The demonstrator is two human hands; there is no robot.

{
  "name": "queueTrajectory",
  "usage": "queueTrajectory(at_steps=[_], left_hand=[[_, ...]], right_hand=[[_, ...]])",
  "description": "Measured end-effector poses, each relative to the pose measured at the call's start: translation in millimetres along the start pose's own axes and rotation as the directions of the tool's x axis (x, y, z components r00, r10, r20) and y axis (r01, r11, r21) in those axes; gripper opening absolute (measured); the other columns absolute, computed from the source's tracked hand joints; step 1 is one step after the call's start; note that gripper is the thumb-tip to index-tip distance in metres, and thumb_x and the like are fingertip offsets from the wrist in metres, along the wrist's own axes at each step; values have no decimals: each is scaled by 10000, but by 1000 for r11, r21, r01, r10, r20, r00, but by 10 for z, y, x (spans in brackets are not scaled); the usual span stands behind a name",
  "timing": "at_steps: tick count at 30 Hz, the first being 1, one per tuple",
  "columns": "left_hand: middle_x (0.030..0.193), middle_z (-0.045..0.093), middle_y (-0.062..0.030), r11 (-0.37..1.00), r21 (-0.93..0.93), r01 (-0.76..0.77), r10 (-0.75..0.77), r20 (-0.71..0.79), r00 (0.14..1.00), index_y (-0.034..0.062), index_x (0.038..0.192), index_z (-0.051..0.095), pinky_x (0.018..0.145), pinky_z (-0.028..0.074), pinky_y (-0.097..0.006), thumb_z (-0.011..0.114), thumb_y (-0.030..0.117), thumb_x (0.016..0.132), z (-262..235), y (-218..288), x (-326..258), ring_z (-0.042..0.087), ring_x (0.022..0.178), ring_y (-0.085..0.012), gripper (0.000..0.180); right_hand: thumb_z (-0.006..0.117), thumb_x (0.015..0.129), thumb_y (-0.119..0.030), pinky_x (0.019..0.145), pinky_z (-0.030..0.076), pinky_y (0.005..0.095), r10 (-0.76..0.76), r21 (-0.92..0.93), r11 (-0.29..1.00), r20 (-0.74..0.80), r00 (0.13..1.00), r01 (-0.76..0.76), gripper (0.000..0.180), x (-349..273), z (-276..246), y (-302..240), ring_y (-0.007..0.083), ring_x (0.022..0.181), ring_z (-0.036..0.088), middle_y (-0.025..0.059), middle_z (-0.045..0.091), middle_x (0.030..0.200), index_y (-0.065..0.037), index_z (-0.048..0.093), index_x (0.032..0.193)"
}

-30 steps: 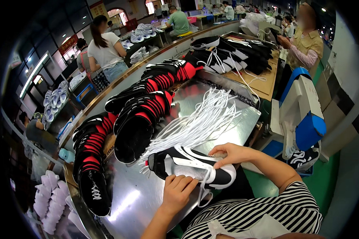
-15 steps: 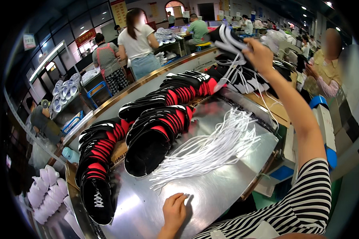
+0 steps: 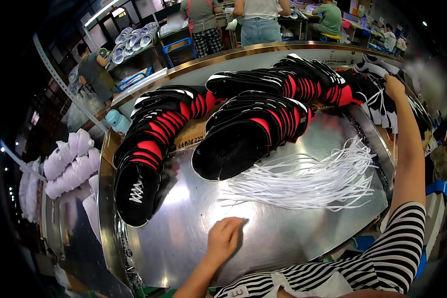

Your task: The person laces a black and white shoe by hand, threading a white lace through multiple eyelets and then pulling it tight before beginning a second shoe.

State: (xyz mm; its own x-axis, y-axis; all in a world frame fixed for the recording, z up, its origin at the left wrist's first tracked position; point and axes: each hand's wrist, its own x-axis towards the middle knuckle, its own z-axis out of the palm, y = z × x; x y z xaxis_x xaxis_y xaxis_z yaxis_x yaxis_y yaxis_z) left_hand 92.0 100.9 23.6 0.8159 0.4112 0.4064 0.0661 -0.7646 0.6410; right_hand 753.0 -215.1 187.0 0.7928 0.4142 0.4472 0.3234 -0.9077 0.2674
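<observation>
My left hand (image 3: pixel 224 238) rests on the shiny metal table (image 3: pixel 184 218) near its front edge, fingers curled, nothing in it. A bundle of white laces (image 3: pixel 313 180) lies just right of it. My right arm, in a striped sleeve, stretches far right. My right hand (image 3: pixel 395 87) sits on a pile of black-and-white laced shoe uppers (image 3: pixel 377 102); its grip is hidden. Overlapping rows of black-and-red uppers fan across the table: one in the middle (image 3: pixel 253 134), one at the left (image 3: pixel 149 144), one at the back (image 3: pixel 293 79).
White shoe parts (image 3: pixel 64 164) are heaped off the table's left side. A pale teal bottle (image 3: pixel 116 120) stands at the back left rim. Several people (image 3: pixel 260 20) work at benches beyond; another person (image 3: pixel 94 72) bends at the left by racks of white soles (image 3: pixel 134 42).
My right hand lifted the black-and-white upper from the table's front and swung it out to the far right pile. My left hand stayed on the metal near the front edge.
</observation>
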Motion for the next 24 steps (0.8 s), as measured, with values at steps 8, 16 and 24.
queueTrajectory(at_steps=[8,16,24], left_hand=[[1102,573,-208,964,36,263,-204,-536,819,-35,1174,560,794,465,-388,684,176,865,-9,-1269,895,580,933,-330,395],[784,604,-127,958,-201,203,-284,-582,762,16,974,578,712,466,-367,630,199,917,-345,-1226,1164,582,720,-279,198],[1055,567,-112,890,358,-283,413,-368,833,79,1086,607,806,383,-429,708,118,735,-867,479,-621,526,952,-298,368]], right_hand=[[643,921,-246,687,497,293,-104,842,528,-67,992,112,212,-1515,-612,-1377,131,730,614,50,663,804,-52,671,1002],[669,829,-105,656,516,381,-590,822,386,-130,797,419,158,-3653,-1355,-2892,284,786,651,48,626,957,-118,669,986],[651,833,-182,710,511,438,-332,755,611,-26,943,236,110,-3308,-902,-3591,322,843,649,68,649,950,-107,701,897]])
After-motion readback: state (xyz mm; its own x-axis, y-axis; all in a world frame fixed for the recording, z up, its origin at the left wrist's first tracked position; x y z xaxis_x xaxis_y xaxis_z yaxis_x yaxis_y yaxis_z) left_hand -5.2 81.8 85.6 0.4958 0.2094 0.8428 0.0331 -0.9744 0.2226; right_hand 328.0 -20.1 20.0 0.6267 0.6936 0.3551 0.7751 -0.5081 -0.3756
